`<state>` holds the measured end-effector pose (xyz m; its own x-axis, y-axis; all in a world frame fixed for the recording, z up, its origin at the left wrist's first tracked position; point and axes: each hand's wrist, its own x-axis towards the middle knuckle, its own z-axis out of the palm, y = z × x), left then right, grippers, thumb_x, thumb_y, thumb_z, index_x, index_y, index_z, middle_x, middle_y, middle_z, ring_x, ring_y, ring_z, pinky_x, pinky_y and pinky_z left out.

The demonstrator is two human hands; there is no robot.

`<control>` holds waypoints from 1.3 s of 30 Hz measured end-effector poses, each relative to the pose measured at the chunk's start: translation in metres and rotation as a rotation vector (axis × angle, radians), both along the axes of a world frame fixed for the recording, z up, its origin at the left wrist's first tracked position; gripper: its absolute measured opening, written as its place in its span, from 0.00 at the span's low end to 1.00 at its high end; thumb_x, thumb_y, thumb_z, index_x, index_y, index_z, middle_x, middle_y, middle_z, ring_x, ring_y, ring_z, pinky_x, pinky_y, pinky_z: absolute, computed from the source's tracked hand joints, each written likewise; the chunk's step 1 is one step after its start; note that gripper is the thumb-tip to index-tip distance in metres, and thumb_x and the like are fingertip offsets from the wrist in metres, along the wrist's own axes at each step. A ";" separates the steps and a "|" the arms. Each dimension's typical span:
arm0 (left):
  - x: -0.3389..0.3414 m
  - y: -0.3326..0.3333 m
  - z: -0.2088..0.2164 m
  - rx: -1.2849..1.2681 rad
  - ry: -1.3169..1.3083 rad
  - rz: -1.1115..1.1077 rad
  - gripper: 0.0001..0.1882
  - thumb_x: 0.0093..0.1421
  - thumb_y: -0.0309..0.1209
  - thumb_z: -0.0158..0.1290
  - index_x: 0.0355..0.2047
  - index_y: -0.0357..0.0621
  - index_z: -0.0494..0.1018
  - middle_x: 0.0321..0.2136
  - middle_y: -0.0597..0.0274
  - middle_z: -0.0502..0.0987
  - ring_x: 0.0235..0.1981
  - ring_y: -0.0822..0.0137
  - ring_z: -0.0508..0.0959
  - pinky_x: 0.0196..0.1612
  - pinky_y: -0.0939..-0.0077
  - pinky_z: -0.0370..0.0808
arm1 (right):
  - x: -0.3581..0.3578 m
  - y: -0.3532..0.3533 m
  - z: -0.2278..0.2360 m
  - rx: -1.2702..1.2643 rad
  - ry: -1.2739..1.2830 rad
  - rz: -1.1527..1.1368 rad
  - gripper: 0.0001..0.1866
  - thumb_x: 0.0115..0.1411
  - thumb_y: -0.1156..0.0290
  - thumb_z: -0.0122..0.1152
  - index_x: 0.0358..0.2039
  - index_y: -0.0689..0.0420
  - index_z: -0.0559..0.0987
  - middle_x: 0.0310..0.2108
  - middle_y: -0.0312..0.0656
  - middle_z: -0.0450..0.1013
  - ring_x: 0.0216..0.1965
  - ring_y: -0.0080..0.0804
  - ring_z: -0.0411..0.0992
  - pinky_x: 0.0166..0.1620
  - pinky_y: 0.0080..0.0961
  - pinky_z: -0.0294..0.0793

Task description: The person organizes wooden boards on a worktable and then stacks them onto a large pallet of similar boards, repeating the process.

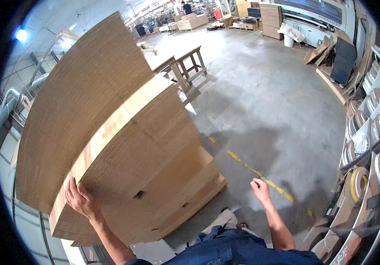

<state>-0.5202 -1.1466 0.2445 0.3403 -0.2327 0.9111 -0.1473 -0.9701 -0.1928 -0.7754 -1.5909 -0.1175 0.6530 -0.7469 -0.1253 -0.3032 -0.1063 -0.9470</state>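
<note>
Wood stack (154, 128) stands at the person's left, its near corner beside the body; a pale ledge (123, 104) runs along it, with a taller wooden part (84, 79) rising behind. On that ledge, toward the stack's near end, rests the left hand (82, 202), its grip loose and fairly wide, fingers laid over the edge rather than closed around it. Right of the stack and well apart from it, the right hand (262, 192) hangs over the floor (287, 92), its grip narrow, fingers curled, with nothing visible inside. The step in hand looks like touching or steadying the stack with 1 hand; a next move on it would call for a firmer hold and the right hand brought across. Beyond the stack's far end are 2 wooden stands (189, 53). Farther right of it lie a broken yellow line (236, 156) and, past that, shelved rolls (358, 183).
</note>
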 end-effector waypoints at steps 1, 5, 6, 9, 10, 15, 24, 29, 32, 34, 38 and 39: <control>0.002 -0.016 0.000 -0.036 0.022 0.010 0.29 0.71 0.49 0.31 0.50 0.39 0.73 0.48 0.51 0.76 0.51 0.50 0.73 0.58 0.56 0.63 | -0.001 -0.008 -0.008 -0.013 -0.052 -0.046 0.16 0.59 0.64 0.59 0.35 0.67 0.75 0.27 0.34 0.70 0.30 0.20 0.67 0.34 0.22 0.68; 0.001 -0.081 -0.001 -0.169 0.068 -0.037 0.33 0.70 0.52 0.29 0.46 0.40 0.77 0.44 0.52 0.78 0.49 0.52 0.75 0.56 0.56 0.67 | 0.003 -0.055 -0.034 0.043 -0.045 -0.046 0.13 0.59 0.66 0.58 0.30 0.66 0.76 0.22 0.28 0.68 0.27 0.15 0.64 0.31 0.19 0.65; 0.000 -0.097 -0.001 -0.200 0.064 -0.072 0.33 0.70 0.53 0.29 0.45 0.40 0.78 0.43 0.52 0.79 0.48 0.52 0.75 0.55 0.57 0.67 | 0.007 -0.066 -0.038 0.070 -0.041 -0.007 0.13 0.58 0.66 0.58 0.30 0.66 0.77 0.22 0.28 0.68 0.27 0.15 0.64 0.31 0.19 0.65; -0.001 -0.132 -0.002 -0.229 0.003 -0.049 0.34 0.70 0.54 0.29 0.43 0.39 0.79 0.42 0.53 0.79 0.47 0.53 0.76 0.54 0.57 0.68 | 0.022 -0.104 -0.041 0.145 -0.022 0.114 0.11 0.58 0.67 0.57 0.29 0.64 0.78 0.22 0.29 0.69 0.27 0.15 0.65 0.31 0.18 0.65; -0.002 -0.142 -0.003 -0.217 0.003 -0.048 0.34 0.70 0.54 0.30 0.43 0.39 0.79 0.42 0.53 0.79 0.47 0.54 0.76 0.54 0.57 0.69 | 0.029 -0.112 -0.028 0.148 0.031 0.139 0.11 0.58 0.68 0.57 0.29 0.64 0.78 0.22 0.29 0.69 0.26 0.16 0.65 0.31 0.18 0.65; -0.008 -0.194 -0.006 -0.158 0.005 -0.084 0.34 0.70 0.53 0.31 0.43 0.36 0.78 0.42 0.53 0.80 0.47 0.54 0.76 0.53 0.57 0.68 | 0.068 -0.162 -0.005 0.098 0.065 0.295 0.14 0.58 0.64 0.57 0.31 0.65 0.77 0.20 0.32 0.69 0.25 0.19 0.65 0.30 0.24 0.66; -0.005 -0.228 0.010 -0.237 -0.272 -0.050 0.34 0.71 0.51 0.24 0.54 0.36 0.70 0.53 0.50 0.72 0.59 0.53 0.67 0.62 0.55 0.60 | 0.127 -0.225 -0.005 0.266 0.148 0.534 0.13 0.60 0.63 0.57 0.29 0.61 0.79 0.23 0.29 0.70 0.26 0.16 0.66 0.29 0.19 0.65; 0.021 -0.230 -0.001 -0.313 -0.393 0.021 0.32 0.72 0.49 0.24 0.59 0.36 0.65 0.58 0.52 0.68 0.62 0.52 0.62 0.65 0.53 0.54 | 0.155 -0.245 0.004 0.222 0.198 0.747 0.14 0.61 0.62 0.56 0.29 0.61 0.79 0.24 0.29 0.69 0.28 0.16 0.66 0.31 0.18 0.66; 0.015 -0.232 -0.007 -0.369 -0.404 0.131 0.37 0.70 0.54 0.22 0.62 0.36 0.58 0.63 0.47 0.60 0.65 0.49 0.57 0.66 0.53 0.52 | 0.169 -0.264 0.018 0.171 0.257 0.826 0.15 0.60 0.60 0.56 0.29 0.61 0.79 0.23 0.30 0.70 0.27 0.16 0.66 0.32 0.20 0.67; 0.012 -0.230 -0.016 -0.540 -0.382 0.133 0.43 0.67 0.61 0.22 0.66 0.35 0.51 0.65 0.42 0.52 0.67 0.48 0.51 0.67 0.53 0.49 | 0.169 -0.273 0.006 0.086 0.198 0.821 0.18 0.59 0.58 0.56 0.28 0.62 0.78 0.19 0.32 0.70 0.24 0.18 0.66 0.30 0.24 0.67; 0.023 -0.224 -0.023 -0.645 -0.375 0.066 0.46 0.64 0.64 0.23 0.66 0.34 0.49 0.65 0.41 0.50 0.68 0.49 0.49 0.68 0.50 0.45 | 0.176 -0.276 -0.006 0.136 0.294 0.847 0.19 0.59 0.56 0.56 0.31 0.62 0.80 0.22 0.34 0.73 0.27 0.20 0.69 0.33 0.25 0.69; 0.022 -0.223 -0.022 -0.643 -0.376 0.030 0.46 0.64 0.65 0.23 0.66 0.34 0.47 0.66 0.41 0.49 0.68 0.49 0.47 0.68 0.50 0.44 | 0.176 -0.271 -0.005 0.153 0.296 0.851 0.19 0.58 0.56 0.56 0.33 0.62 0.80 0.23 0.35 0.74 0.28 0.21 0.70 0.34 0.26 0.70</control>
